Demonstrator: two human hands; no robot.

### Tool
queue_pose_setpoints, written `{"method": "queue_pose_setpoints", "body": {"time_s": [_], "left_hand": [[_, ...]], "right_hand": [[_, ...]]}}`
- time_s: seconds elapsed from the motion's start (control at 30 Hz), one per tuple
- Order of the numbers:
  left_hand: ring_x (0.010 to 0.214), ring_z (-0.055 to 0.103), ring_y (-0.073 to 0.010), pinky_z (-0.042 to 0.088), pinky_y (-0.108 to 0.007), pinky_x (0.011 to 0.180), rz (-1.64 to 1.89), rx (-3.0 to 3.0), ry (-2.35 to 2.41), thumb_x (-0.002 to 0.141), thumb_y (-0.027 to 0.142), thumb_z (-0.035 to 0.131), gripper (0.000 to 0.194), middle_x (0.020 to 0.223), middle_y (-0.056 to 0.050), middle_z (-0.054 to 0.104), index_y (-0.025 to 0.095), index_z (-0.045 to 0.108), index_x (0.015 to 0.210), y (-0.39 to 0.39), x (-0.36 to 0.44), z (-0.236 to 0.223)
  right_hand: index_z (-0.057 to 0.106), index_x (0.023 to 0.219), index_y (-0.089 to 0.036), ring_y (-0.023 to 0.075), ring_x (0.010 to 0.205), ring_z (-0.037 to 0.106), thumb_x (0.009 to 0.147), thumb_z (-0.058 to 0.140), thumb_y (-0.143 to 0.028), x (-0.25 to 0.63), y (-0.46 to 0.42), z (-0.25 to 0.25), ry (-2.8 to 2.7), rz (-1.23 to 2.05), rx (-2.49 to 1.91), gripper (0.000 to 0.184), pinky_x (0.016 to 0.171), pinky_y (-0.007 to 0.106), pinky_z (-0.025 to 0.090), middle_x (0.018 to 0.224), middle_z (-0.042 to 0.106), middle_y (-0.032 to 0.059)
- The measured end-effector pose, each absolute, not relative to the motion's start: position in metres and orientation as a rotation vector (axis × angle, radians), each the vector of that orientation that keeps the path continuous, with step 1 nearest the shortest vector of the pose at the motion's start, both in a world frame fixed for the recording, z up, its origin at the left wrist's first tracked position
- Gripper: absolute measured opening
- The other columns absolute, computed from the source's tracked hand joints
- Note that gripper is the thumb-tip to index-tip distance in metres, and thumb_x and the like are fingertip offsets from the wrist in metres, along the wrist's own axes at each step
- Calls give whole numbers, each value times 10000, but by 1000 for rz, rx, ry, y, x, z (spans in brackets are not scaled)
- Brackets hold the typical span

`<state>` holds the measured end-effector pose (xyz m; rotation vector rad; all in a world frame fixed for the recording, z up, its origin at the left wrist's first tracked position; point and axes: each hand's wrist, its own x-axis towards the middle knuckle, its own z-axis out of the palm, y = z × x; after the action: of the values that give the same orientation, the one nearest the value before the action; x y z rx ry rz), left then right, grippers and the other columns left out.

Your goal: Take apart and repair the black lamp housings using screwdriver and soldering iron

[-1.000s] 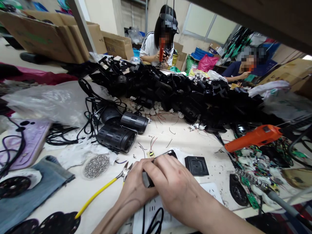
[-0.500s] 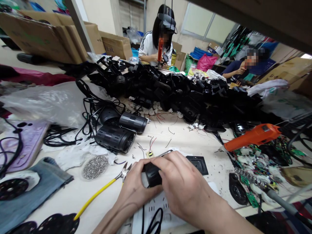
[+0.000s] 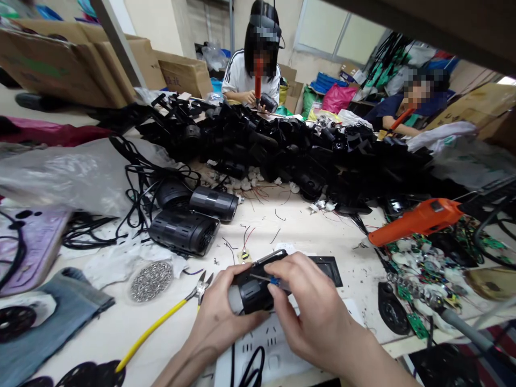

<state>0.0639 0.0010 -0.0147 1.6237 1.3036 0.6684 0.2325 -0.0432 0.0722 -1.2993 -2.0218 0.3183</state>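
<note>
Housing [image 3: 258, 297] in left hand [image 3: 217, 309], thin tool [image 3: 261, 277] in right hand [image 3: 318, 301]

The left hand grasps the black housing, thumb on the near side, above the white power strip [image 3: 272, 344]. The right hand pinches the tool's bluish part, its shaft lying low over the housing's upper side. If the housing rolled, that shaft could skid toward the left fingers; a careless nudge forward could shove the small circuit board [image 3: 244, 257]. Farther left lie yellow-handled cutters [image 3: 157, 329] and a dish of screws [image 3: 151, 280]. The tool's tip contact is too small to judge, most left fingertips are hidden, and the black cable [image 3: 258, 365] runs off the bottom edge.
</note>
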Motion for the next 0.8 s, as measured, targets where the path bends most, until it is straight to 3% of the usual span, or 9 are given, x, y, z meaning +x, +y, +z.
{"method": "queue_pose_setpoints", "body": {"time_s": [0.4,0.53,0.67,0.73,0.8], "left_hand": [[945,636,-274,542,-407,833,760,1778,1252,606,310,685,423,996,-57,675,221,591,1009,1,62,-25],[846,625,-249,551,-388,773,760,1839,1266,643,306,651,302,892,-48,658,216,586,923,2,62,-26],[781,615,-226,557,-349,694,755,1831,1232,640,298,631,336,870,-25,647,225,583,964,2,61,-25],[795,617,-226,555,-345,697,750,1848,1226,640,299,634,349,885,-26,643,230,584,978,2,60,-25],[818,624,-229,554,-343,715,774,1852,1237,629,296,651,359,897,-29,646,230,589,976,1,61,-26]], "right_hand": [[537,1194,-79,211,901,512,818,416,21,213,-31,82,-2379,369,-1332,407,838,349,515,989,592,97],[597,986,-83,201,813,511,807,445,39,206,-25,87,-2521,192,-1321,265,765,314,507,891,588,83],[567,844,-135,191,705,523,898,523,-113,201,-20,91,-2557,-73,-1371,73,649,307,477,774,563,56],[555,820,-150,199,672,536,953,505,-257,201,-19,94,-2568,-241,-1419,178,613,321,468,732,551,54],[548,794,-157,205,626,538,963,480,-294,201,-19,97,-2598,-374,-1462,228,555,323,448,691,538,53]]}}
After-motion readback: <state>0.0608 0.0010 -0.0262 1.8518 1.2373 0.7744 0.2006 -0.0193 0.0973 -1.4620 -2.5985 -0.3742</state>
